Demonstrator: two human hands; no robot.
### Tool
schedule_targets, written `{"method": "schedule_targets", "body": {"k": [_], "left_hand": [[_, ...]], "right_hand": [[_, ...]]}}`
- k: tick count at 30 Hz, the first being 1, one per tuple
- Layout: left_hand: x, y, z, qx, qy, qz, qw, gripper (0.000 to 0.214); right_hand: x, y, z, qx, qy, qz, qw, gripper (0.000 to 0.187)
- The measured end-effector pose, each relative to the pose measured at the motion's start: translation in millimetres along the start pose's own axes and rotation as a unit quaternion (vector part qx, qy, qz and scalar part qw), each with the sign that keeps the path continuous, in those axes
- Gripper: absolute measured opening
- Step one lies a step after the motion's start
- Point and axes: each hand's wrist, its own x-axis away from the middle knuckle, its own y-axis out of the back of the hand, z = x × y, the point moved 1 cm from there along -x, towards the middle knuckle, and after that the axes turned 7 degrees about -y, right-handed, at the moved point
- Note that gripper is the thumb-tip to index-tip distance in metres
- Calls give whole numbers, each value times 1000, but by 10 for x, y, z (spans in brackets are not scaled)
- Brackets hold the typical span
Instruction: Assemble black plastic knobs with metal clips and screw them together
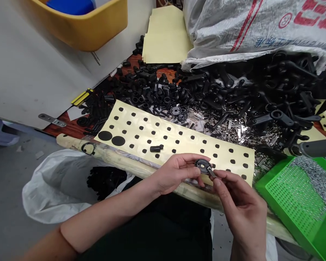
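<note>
My left hand [183, 168] pinches a round black plastic disc [203, 165] with a pale slot at its centre. Thumb and forefinger of my right hand [237, 195] grip a small metal clip [211, 173], whose far end meets the disc's edge. Both hands hover over the near edge of a pale yellow sheet [184, 141] dotted with black pads. On that sheet, left of my hands, lies a short black plastic cylinder [155, 148]. Whether the clip is seated in the disc, I cannot tell.
Black plastic parts [152, 87] and small metal clips [239, 127] are heaped behind the sheet. A green basket [277, 185] of small metal pieces stands at right. A white sack [250, 29] lies behind; a yellow bin [97, 32] is upper left. An open white bag [43, 195] hangs below left.
</note>
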Motion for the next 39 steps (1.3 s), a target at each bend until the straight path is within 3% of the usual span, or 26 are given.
{"method": "schedule_targets", "body": {"k": [5, 11, 18, 29, 33, 39], "left_hand": [[6, 3, -16, 19, -9, -5, 1000, 43], [-8, 5, -8, 9, 3, -30, 999, 42], [-8, 14, 20, 7, 28, -38, 999, 53], [-8, 20, 36, 3, 48, -31, 998, 55], [-14, 42, 18, 8, 102, 6, 995, 51], [-58, 48, -2, 23, 131, 55, 990, 50]], "right_hand": [[30, -22, -18, 38, 83, -18, 996, 12], [49, -14, 23, 70, 91, -107, 988, 15], [-16, -22, 113, 173, 186, -94, 963, 12], [-44, 24, 131, 205, 212, -107, 950, 16], [-46, 38, 142, 201, 247, -69, 945, 21], [-35, 50, 200, 201, 300, 2, 933, 32]]}}
